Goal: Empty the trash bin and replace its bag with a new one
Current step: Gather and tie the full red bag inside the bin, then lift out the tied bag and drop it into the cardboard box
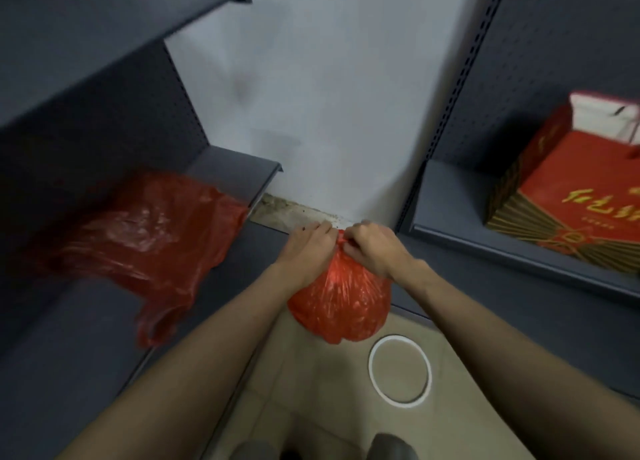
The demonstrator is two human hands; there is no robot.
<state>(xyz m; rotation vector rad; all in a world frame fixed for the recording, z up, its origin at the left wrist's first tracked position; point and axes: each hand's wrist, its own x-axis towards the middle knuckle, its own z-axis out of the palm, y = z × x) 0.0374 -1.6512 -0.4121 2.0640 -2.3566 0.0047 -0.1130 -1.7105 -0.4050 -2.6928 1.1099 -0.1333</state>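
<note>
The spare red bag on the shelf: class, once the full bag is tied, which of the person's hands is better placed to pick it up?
Probably the left hand. The spare red bag lies on the grey shelf on that side, while the right hand would have to cross over the full bag.

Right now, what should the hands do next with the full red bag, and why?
Probably pull the knot tight. Both the left hand and right hand pinch the gathered neck of the full red bag, so its top looks only half tied.
</note>
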